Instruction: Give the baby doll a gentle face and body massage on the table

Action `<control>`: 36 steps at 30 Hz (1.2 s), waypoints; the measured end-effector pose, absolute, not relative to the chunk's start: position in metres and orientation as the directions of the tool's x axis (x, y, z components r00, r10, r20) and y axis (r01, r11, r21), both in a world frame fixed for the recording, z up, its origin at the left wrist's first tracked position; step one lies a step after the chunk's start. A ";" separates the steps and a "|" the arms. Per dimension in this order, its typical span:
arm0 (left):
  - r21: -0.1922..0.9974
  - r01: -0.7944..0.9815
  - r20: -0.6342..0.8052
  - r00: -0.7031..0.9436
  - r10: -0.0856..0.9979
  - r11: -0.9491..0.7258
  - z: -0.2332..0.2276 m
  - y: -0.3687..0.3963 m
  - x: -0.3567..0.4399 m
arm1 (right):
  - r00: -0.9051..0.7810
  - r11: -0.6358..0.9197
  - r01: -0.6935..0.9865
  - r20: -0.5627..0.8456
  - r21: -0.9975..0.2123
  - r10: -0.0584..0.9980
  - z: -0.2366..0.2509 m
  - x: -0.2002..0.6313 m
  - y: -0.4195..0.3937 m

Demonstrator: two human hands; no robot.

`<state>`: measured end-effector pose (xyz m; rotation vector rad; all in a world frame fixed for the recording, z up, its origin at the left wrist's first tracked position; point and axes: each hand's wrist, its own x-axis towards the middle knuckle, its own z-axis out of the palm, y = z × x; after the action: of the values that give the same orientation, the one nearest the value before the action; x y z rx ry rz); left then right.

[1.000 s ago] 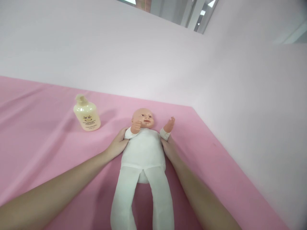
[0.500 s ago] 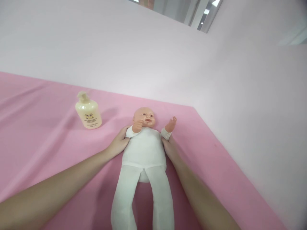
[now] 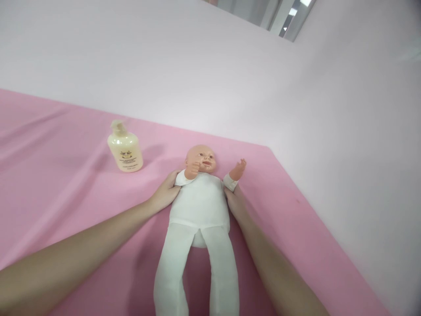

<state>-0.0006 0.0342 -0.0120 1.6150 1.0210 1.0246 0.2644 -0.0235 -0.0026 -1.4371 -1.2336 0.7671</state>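
A soft baby doll in a white cloth bodysuit with a plastic head and hands [image 3: 200, 206] is lying on its back on the pink cloth-covered tabletop [image 3: 59, 193], head pointing to the far side and legs trailing toward the near edge. The person's left hand [image 3: 165, 196] is pressing against the doll's side just under its shoulder, its fingers [image 3: 173, 181] curling around the upper arm. The right hand [image 3: 234, 203] is cupping the opposite side below the raised arm; its fingers are tucked underneath, so I cannot tell how tightly they are closing. The step in hand looks like steadying the torso with both palms. Any lift would be calling for even support on both sides, since the limp legs would dangle. A cream-coloured plastic pump bottle [image 3: 125, 149] is standing upright to the far left, well apart.
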 end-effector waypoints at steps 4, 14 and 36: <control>0.961 0.169 0.163 0.303 0.939 -0.221 -0.010 0.034 0.000 | 0.278 0.023 0.220 0.086 -0.975 0.957 0.002 0.263 -0.024; 0.963 0.146 0.175 0.297 0.938 -0.226 -0.011 0.033 0.001 | 0.276 0.046 0.231 0.110 -0.972 0.955 0.000 0.265 -0.024; 0.960 0.164 0.172 0.297 0.939 -0.227 -0.009 0.032 0.002 | 0.248 0.053 0.217 0.107 -0.975 0.963 -0.005 0.269 -0.023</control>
<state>0.0024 0.0324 -0.0092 1.6257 1.0268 1.0358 0.2689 -0.0229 -0.0053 -1.4102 -1.1963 0.8486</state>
